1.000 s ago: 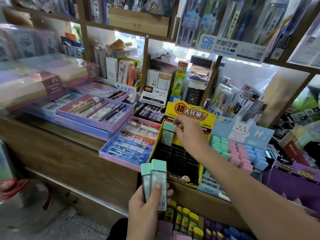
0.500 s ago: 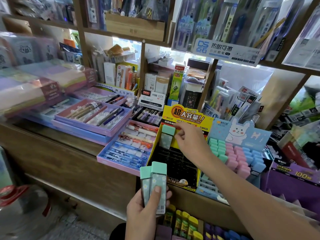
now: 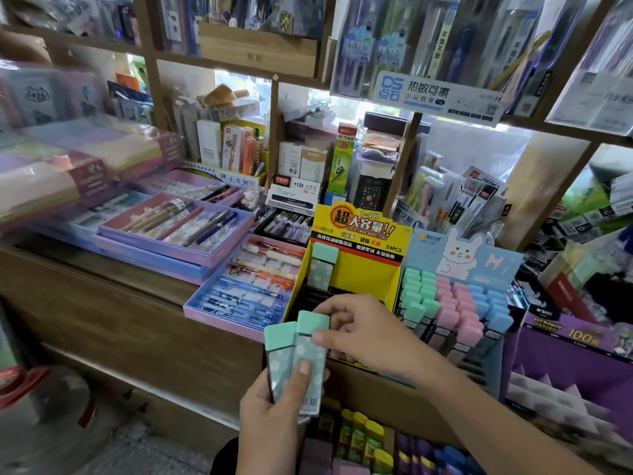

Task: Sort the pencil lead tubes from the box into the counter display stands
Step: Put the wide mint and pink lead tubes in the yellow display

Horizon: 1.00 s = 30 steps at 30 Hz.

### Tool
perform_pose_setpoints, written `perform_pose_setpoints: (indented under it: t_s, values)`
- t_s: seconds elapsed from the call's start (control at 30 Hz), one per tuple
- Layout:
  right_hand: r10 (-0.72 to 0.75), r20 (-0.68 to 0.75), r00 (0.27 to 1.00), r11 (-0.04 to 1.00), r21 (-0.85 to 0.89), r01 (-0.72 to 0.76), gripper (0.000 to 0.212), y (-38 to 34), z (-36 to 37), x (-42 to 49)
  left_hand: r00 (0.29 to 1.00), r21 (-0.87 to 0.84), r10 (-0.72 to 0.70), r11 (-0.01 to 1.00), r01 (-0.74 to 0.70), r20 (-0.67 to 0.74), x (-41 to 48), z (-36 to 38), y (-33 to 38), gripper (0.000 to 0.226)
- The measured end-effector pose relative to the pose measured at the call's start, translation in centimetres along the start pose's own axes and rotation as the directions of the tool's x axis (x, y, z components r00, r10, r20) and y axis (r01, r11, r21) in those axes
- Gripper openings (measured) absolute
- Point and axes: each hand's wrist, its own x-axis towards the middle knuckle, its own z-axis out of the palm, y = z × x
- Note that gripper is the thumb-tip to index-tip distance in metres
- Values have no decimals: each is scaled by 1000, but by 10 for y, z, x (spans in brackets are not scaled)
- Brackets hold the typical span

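My left hand [image 3: 274,416] grips two mint-green lead tubes [image 3: 284,358], thumb pressed on the front one. My right hand [image 3: 363,330] pinches the top of the right-hand tube [image 3: 310,337] in that pair. Behind them stands the yellow display stand [image 3: 363,234]; one mint tube [image 3: 322,269] sits in its top-left slot and its other dark slots look bare. To the right, the blue rabbit display stand [image 3: 479,258] holds rows of mint, pink and blue tubes [image 3: 455,299]. Below my hands, the box [image 3: 359,437] shows yellow-green, purple and blue tubes.
Pink and purple pen trays [image 3: 178,231] lie on the wooden counter [image 3: 102,303] to the left. A purple carton [image 3: 575,358] stands at the right. Shelves [image 3: 239,63] packed with pens and boxes rise behind the stands.
My right hand left the mint tube in the yellow stand's top-left slot and came down to the pair in my left hand, taking hold of the right-hand one.
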Motion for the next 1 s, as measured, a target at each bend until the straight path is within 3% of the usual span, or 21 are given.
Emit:
perform_pose_setpoints:
  t_s: [0.2, 0.3, 0.57, 0.83, 1.0]
  values:
    - [40, -55, 998, 996, 77, -36, 19, -1, -9, 0, 999, 18, -20, 1000, 21, -36, 1, -3, 0, 32]
    - [16, -156, 988, 998, 59, -7, 16, -3, -21, 5, 996, -41, -60, 998, 57, -60, 3, -3, 2, 18]
    - [-78, -432, 898, 997, -11, 81, 11, -7, -44, 33, 998, -93, -55, 994, 55, 1, 5, -3, -2, 25]
    - [-168, -504, 847, 981, -172, 92, 10, -7, -43, 55, 998, -69, -66, 996, 64, -23, 6, -3, -4, 25]
    - [-195, -486, 852, 969, -231, 90, 9, -9, -37, 61, 998, -51, -54, 997, 52, -21, 5, -3, -3, 24]
